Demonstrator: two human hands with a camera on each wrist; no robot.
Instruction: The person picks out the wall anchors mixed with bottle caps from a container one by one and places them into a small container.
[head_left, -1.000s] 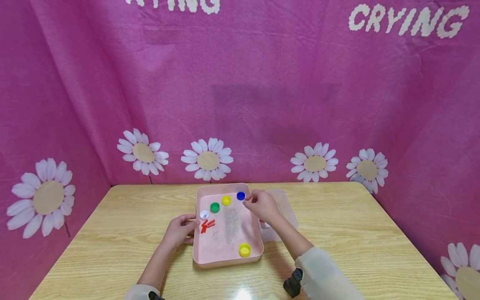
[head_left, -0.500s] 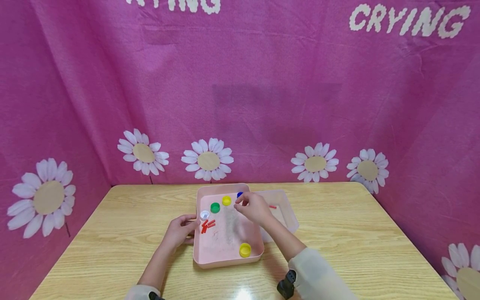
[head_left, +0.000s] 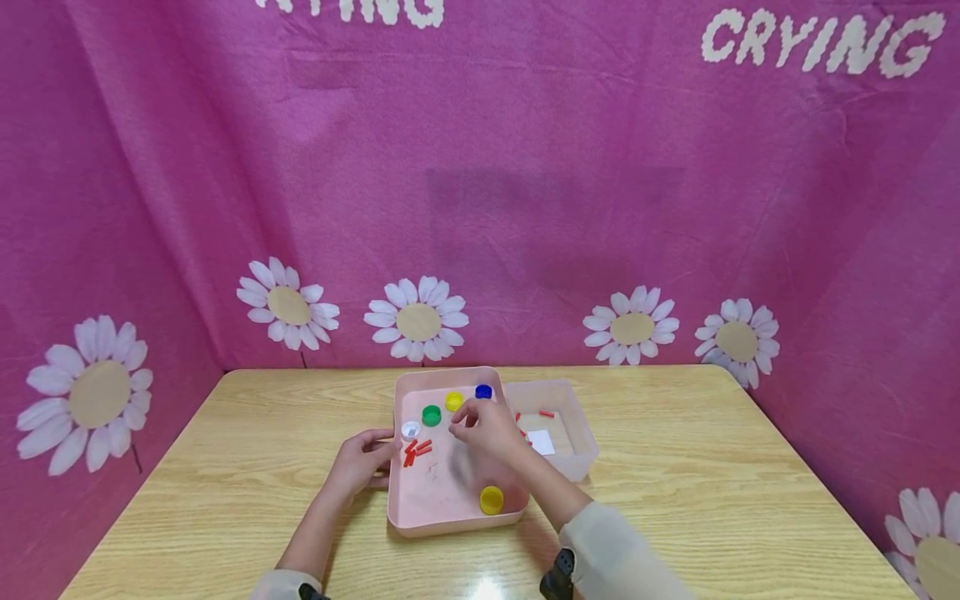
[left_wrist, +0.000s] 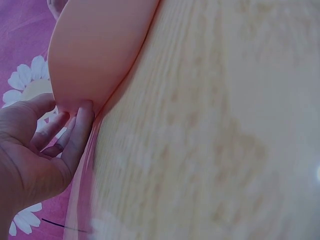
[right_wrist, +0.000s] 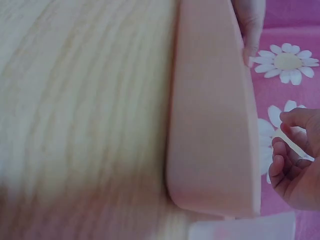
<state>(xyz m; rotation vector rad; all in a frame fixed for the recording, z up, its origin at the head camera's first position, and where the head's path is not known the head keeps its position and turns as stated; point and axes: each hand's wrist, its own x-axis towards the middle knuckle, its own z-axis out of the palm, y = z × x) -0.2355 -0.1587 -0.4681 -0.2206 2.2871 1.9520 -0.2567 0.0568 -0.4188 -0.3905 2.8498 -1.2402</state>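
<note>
A pink tray [head_left: 450, 521] stands on the table. My left hand [head_left: 362, 460] holds its left side, thumb at the rim and fingers on the outer wall [left_wrist: 85, 60]. Over the tray's middle hovers my right hand [head_left: 483, 429], fingers bent, thumb and forefinger apart in the right wrist view with nothing visible between them. Several short red sticks [head_left: 420, 450] lie near the tray's left wall, below a white cap [head_left: 410, 430]. Green [head_left: 431, 415], yellow [head_left: 453, 401] and blue caps [head_left: 483, 391] curve along the back. Another yellow cap [head_left: 491, 500] sits at the front right.
Against the tray's right side is a translucent box [head_left: 573, 425] with several red sticks [head_left: 547, 414] and a white square [head_left: 541, 442]. The wooden table [head_left: 697, 483] extends on both sides, and a pink flowered cloth [head_left: 525, 250] hangs behind it.
My right hand has moved left and slightly down, from beside the blue cap to over the tray's middle, uncovering more of the translucent box. My left hand has stayed at the tray's side.
</note>
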